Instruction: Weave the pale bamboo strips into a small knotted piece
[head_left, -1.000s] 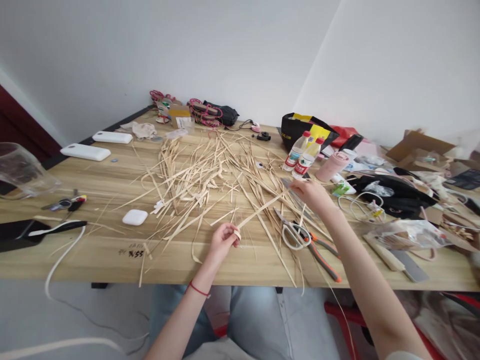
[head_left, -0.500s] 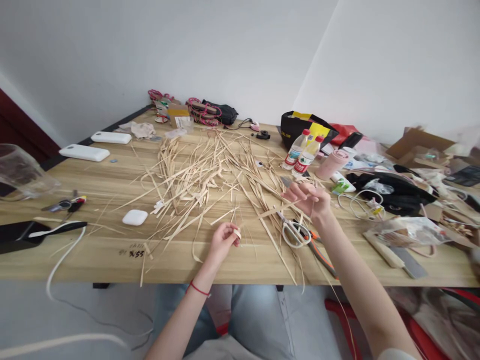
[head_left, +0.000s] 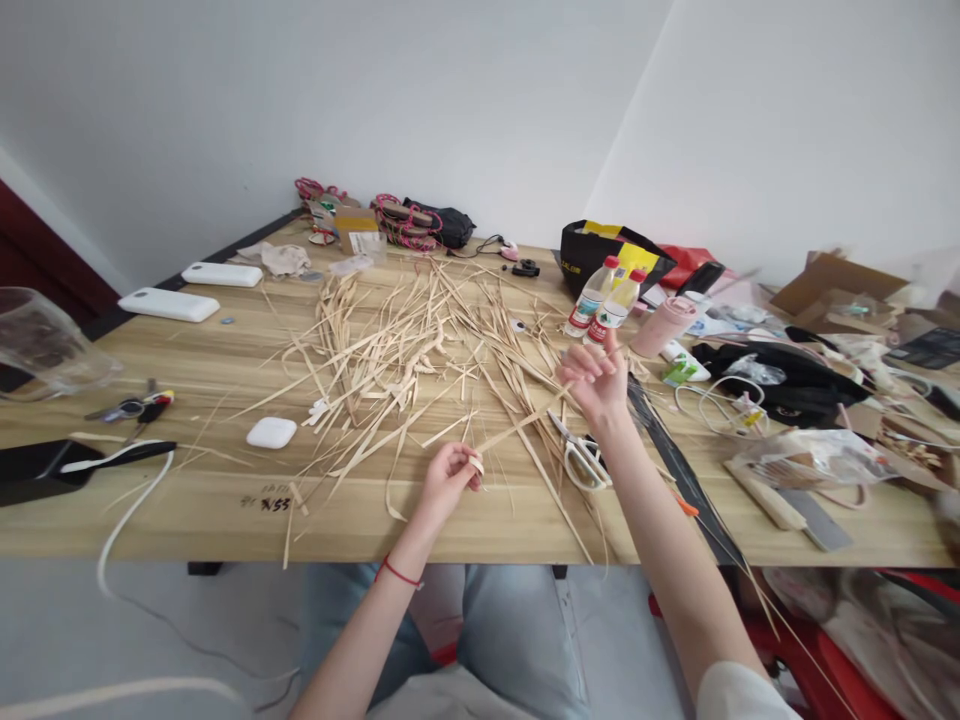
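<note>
My left hand (head_left: 448, 478) pinches the near end of a pale flat straw strip (head_left: 517, 424) just above the wooden table (head_left: 225, 500). The strip rises to the right toward my right hand (head_left: 596, 378), whose fingers are curled around its far part, lifted off the table. A long dark strip (head_left: 679, 470) runs from under my right hand down past the table's front edge. Behind both hands lies a wide heap of straw strips (head_left: 397, 340). White-handled scissors (head_left: 581, 455) lie below my right hand.
Two small bottles (head_left: 604, 300) and a black-and-yellow bag (head_left: 611, 252) stand behind my right hand. A white earbud case (head_left: 271, 432), two white power banks (head_left: 171, 304), a clear jug (head_left: 37, 345), a knife (head_left: 795, 510) and cluttered bags (head_left: 787, 375) at right fill the table.
My right hand came back from the far strips, rose and shifted left toward me with the strip. My left hand stayed in place. The dark strip now hangs past the table edge.
</note>
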